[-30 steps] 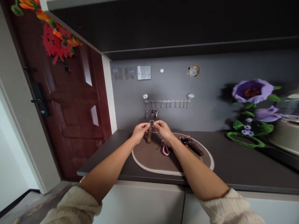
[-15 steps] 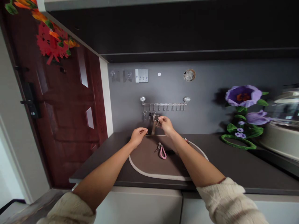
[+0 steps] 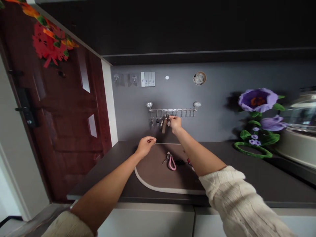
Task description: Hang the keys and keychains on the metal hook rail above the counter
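Observation:
My right hand (image 3: 175, 124) pinches a key ring with keys (image 3: 168, 121) just below the hooks of a metal hook rail (image 3: 174, 110) on the grey wall. Whether the ring sits over a hook I cannot tell. To its left, several keys (image 3: 158, 122) hang from the rail's left hooks. My left hand (image 3: 146, 145) hovers over the left rim of a brown mat (image 3: 154, 174), thumb and fingers drawn together, with nothing showing between them. On the mat lies a keychain with a pink loop (image 3: 172, 162). Dark and red items beside it are partly hidden by my right forearm.
A dark shelf (image 3: 172, 29) overhangs the counter (image 3: 234, 177). Purple fabric flowers (image 3: 258, 100) and a pale appliance with a clear top (image 3: 296, 144) stand at the right. A dark red door (image 3: 66, 131) is at the left. Small clear hooks (image 3: 134, 79) are on the wall.
My right hand has moved up, bringing the key ring from below the rail to the height of its hooks. My left hand stays nearly where it was. The view has shifted slightly.

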`<state>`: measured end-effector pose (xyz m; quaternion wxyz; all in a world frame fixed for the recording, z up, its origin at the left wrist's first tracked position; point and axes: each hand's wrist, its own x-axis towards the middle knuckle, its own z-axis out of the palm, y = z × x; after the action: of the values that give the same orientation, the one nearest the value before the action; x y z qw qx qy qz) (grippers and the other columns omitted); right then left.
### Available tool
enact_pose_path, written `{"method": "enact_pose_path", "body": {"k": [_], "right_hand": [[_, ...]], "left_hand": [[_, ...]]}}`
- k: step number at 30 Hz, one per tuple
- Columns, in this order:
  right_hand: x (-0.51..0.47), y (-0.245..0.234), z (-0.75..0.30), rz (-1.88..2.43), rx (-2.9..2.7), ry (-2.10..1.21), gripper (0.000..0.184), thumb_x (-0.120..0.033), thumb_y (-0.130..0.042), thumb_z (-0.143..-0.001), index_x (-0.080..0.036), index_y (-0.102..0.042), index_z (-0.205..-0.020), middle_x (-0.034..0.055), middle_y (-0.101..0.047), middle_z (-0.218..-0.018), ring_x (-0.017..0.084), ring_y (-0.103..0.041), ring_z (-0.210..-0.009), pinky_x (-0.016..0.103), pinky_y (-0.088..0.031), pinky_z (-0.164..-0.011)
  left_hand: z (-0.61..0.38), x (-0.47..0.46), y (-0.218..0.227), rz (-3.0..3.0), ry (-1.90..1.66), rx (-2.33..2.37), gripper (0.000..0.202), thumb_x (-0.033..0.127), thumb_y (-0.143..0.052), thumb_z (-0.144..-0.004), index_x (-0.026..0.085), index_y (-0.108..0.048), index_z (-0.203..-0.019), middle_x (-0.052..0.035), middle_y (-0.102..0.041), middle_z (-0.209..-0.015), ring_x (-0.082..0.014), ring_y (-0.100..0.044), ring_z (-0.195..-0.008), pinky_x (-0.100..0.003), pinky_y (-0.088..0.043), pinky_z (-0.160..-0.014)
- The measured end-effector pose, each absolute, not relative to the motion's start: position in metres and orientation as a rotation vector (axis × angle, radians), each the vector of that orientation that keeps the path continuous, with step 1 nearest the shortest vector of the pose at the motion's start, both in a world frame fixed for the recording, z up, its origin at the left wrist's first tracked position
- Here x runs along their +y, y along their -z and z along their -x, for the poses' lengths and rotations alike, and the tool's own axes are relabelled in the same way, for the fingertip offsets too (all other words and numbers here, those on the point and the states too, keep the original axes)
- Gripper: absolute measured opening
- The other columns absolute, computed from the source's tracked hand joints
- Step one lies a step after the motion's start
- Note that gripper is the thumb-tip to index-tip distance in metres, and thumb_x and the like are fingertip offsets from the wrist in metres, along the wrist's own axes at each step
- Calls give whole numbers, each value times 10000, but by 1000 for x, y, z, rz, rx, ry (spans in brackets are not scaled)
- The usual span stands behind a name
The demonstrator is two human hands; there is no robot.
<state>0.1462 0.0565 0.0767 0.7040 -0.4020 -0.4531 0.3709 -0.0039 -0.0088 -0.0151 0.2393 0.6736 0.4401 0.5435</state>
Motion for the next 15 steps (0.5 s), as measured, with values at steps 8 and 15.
{"method": "enact_pose_path", "body": {"k": [8,15], "right_hand": [[65,-71,-147,1002,-972,-767,103,-155,-455,-724,-131,-529,-657,-9,-515,-507,70,-449,-413,189,-391,-423],[72,-63,-150,1016,-1010,-765,105,-147,-445,-721,-137,-519,-646,-25,-468,-460,57,-403,-370,175,-361,-387]], "left_hand": [[4,-11,13,-1860,-1470,1212,247,327,-505,-685,123,-622,-759,-40,-615,-704,-108,-511,-615,-225,-391,-601],[4,-13,12,-1860,-1472,1219,235,317,-508,-683,123,-622,-750,-42,-620,-712,-111,-520,-628,-227,-392,-611]]}}
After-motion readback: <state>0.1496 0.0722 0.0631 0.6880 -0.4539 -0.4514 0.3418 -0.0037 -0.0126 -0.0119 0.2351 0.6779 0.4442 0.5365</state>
